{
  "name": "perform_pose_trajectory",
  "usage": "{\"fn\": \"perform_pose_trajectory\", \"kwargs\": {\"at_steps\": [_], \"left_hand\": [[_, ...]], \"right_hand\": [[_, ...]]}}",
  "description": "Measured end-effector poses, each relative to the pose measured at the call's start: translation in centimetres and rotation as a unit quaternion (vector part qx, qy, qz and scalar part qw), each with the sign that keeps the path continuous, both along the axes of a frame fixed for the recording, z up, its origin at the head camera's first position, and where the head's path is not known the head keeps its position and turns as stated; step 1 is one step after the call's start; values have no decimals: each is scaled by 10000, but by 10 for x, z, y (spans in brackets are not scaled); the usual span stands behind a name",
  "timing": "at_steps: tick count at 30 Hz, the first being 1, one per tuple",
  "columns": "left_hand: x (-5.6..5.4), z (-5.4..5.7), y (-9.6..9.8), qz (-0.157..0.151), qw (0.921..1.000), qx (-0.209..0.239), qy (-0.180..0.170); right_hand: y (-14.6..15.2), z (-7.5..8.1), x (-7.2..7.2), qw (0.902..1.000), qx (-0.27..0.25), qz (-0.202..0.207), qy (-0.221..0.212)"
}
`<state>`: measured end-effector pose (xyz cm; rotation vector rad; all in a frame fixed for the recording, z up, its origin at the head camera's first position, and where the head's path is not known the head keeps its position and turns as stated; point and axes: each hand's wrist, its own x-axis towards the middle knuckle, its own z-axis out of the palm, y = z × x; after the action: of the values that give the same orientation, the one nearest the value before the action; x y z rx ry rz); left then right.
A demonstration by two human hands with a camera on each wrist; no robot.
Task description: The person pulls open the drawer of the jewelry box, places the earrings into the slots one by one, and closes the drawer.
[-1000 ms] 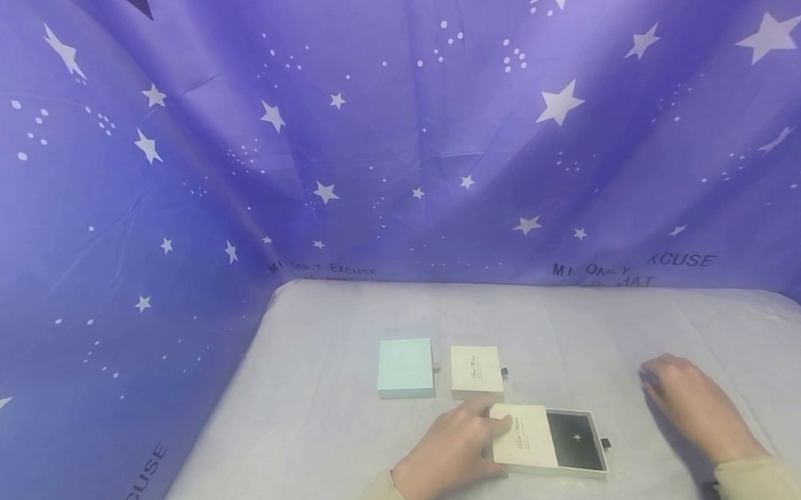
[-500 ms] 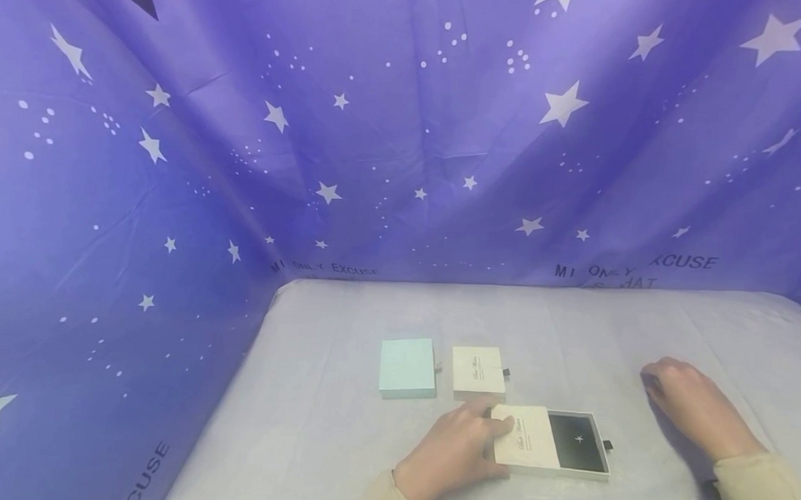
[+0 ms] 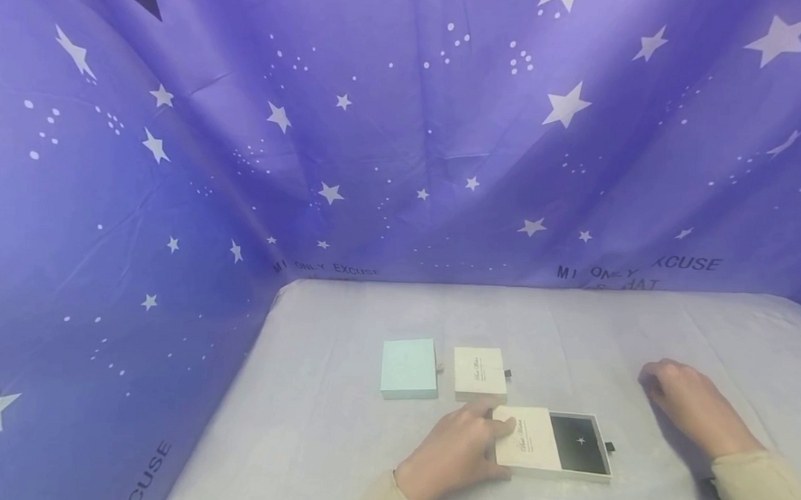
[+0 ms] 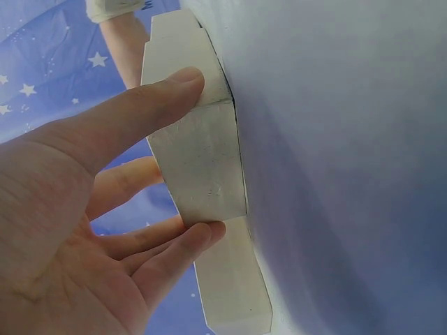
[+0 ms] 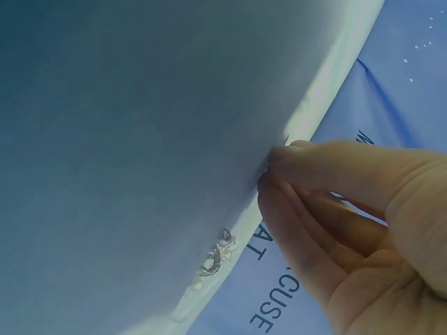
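My left hand [image 3: 455, 446] grips the left end of a cream drawer box [image 3: 528, 437] with printed script, its thumb and fingers on opposite sides. The drawer is partly slid out to the right, showing a black lining [image 3: 578, 440] with a small bright star-shaped piece on it. In the left wrist view the same box [image 4: 199, 160] sits between thumb and fingers. My right hand [image 3: 689, 400] is low at the tabletop, thumb and fingertips together; whether something tiny is pinched there is hidden. Near it in the right wrist view lie silvery jewellery pieces [image 5: 213, 262] with pearl-like beads.
Behind the gripped box stand a closed mint-green box [image 3: 409, 366] and a smaller closed cream box [image 3: 479, 373] with a black pull tab. A pale cloth covers the table [image 3: 312, 425]. Purple star-printed curtains [image 3: 406, 131] hang at the back and left.
The whole head view has shifted slightly to the right. My left hand keeps its grip on the cream box, and my right hand's fingers shift only a little at the tabletop.
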<state>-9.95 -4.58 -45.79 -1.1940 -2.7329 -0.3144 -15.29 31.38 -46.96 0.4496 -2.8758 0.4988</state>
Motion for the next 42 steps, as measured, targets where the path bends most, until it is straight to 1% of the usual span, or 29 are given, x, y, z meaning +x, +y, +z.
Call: {"fn": "perform_pose_trajectory", "kwargs": {"at_steps": [6,10,15,17,19,23,26,35,42], "left_hand": [[1,0,1,46,10000,-28,-42],[1,0,1,14,10000,-8,-5],[0,0,0,-3,10000,24,29],[1,0,0,-1,10000,28,24],[0,-1,0,-1,10000,27,21],[0,-1,0,8,10000,11,2],[0,-2,0,-1,10000,8,13],[1,-1,1,0,10000,-12,8],[1,0,1,-1,10000,6,13]], "right_hand": [[-1,1,2,10000,-39,-77,-26],[-2,3,4,9999,-28,-141,-31],[-4,7,7,9991,-214,-200,-292],[-5,8,8,9988,-313,-202,-321],[-7,8,9,9989,-360,-186,-240],[-10,8,12,9990,-404,-126,148],[-12,9,14,9984,-469,-116,288],[-21,16,20,9971,-678,-261,234],[-27,18,24,9963,-689,-309,409]]}}
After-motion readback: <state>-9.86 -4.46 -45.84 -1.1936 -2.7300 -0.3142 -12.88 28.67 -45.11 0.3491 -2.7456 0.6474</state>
